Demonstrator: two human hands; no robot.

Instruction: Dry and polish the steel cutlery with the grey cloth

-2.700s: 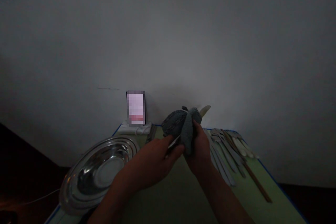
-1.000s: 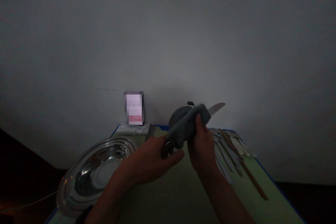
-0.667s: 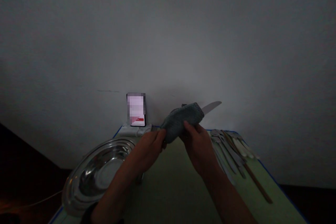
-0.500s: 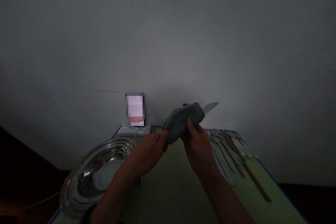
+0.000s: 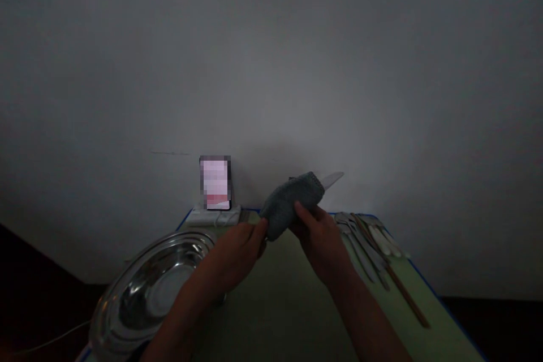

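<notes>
Left hand (image 5: 237, 249) and right hand (image 5: 320, 237), 2 bare hands, are clamped on 1 grey cloth (image 5: 291, 203) above the table (image 5: 263, 317), set a little apart along it. The cloth is folded around 1 knife (image 5: 334, 180), held tilted with its tip up and to the right. Only the end of the blade shows; the rest is hidden by cloth and fingers, so I cannot tell whether the left fingers also grip its handle.

1 metal basin (image 5: 163, 291) sits on the left, its near side partly covered by the left forearm. Behind it, 1 phone (image 5: 216, 182) leans upright on 1 white block (image 5: 212, 216), most of its screen blurred into squares. Something dark pokes out beneath the left forearm, too dim to name.

On the right lie metal cutlery (image 5: 360, 249), at least 2 white handles (image 5: 384, 242) and at least 1 brown stick (image 5: 409, 297); they overlap and the right arm hides part, so an exact count is impossible. 1 thin cord (image 5: 59, 335) fades into the dark at lower left.
</notes>
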